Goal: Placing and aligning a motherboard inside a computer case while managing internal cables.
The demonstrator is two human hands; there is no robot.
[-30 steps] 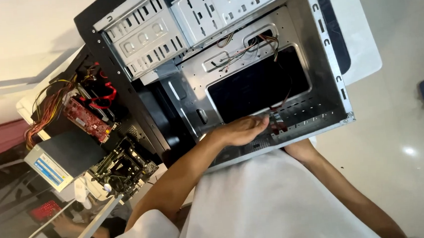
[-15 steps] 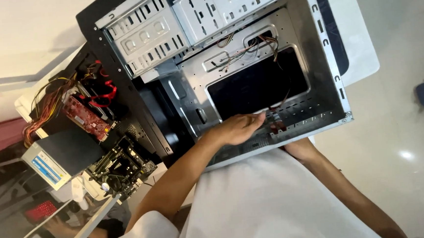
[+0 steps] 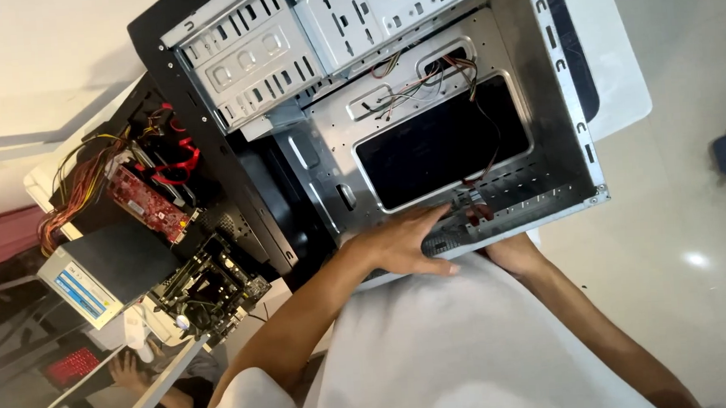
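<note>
Nearest the camera: white shirt fabric fills the lower frame, both forearms reaching out from it toward the near edge of the open computer case (image 3: 561, 112). Left forearm runs diagonally up from lower left, elbow bent, wrist roughly straight; left hand (image 3: 399, 244) lies palm-down over the case's near rim, fingers extended and held close together, pointing toward the small connector (image 3: 472, 199) at the end of the thin coloured wires (image 3: 423, 83). Fingertips rest flat on the perforated metal; nothing pinched in that hand. Right forearm comes up from lower right; right hand (image 3: 510, 249) is mostly hidden behind the case rim, only wrist and back of hand visible, so cannot tell whether its fingers are spread or closed on anything. The connector sits just inside the near rim, between the two hands, just beside the left fingertips; contact unclear. Beyond the hands: motherboard tray with a large rectangular cut-out (image 3: 444, 153), wires trailing from a slot above it down to the connector. Farther: two perforated drive cages (image 3: 245, 60) at the case's far side. Left of the case: a bare motherboard (image 3: 209, 289), a red circuit card (image 3: 146, 200) with a tangle of cables, a grey power supply (image 3: 99, 275). Lower left corner: another person's hand (image 3: 125, 371).
</note>
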